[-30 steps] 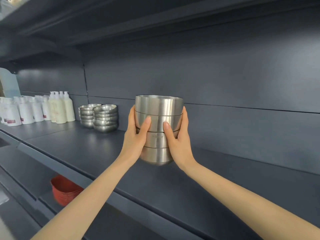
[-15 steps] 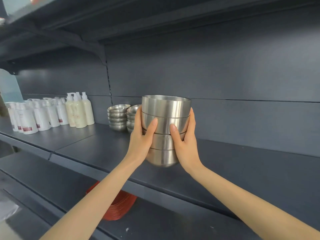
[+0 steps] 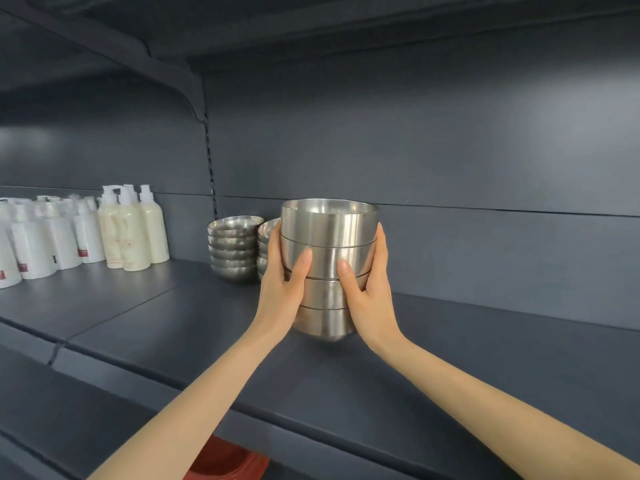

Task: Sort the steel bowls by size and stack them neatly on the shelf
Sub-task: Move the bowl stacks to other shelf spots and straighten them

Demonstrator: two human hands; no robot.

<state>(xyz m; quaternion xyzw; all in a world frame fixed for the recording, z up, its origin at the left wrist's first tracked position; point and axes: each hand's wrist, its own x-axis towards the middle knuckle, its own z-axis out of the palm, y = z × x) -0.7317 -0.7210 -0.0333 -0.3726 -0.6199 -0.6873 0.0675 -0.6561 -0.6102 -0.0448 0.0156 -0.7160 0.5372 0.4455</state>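
Stack of four nested brushed-steel bowls (image 3: 329, 230): upright, rims level, carried between both hands over the dark grey shelf (image 3: 485, 368). Left hand (image 3: 280, 292) grips the stack's left wall and right hand (image 3: 374, 299) the right wall. On both, the thumbs lie across the front and the fingers wrap behind. The base sits very low over the shelf board. Can't tell whether it is touching yet.

Change over the last second: the held stack has closed in on the two stacks of smaller, shallow steel bowls. They were well apart to the left of the left hand. Now the nearer small stack (image 3: 266, 233) sits just behind that hand's knuckles, partly hidden by it. The other small stack (image 3: 232, 251) stands just left of the nearer one. Grip looks unchanged.

Reading: the big bowls are going down beside the small ones, so the sizes stay grouped. That fits the sort. Remaining steps are probably set down, release and square up. Risk is the left knuckles clipping the nearer small stack.

Further left of the left hand is a cluster of white and cream pump bottles (image 3: 128, 230) on the same shelf. Behind the hands is a plain dark back panel (image 3: 450, 150). Up and left, a curved bracket (image 3: 180, 84) carries the shelf above. Below the forearms, something red (image 3: 221, 459) sits on a lower level, too cropped to identify.
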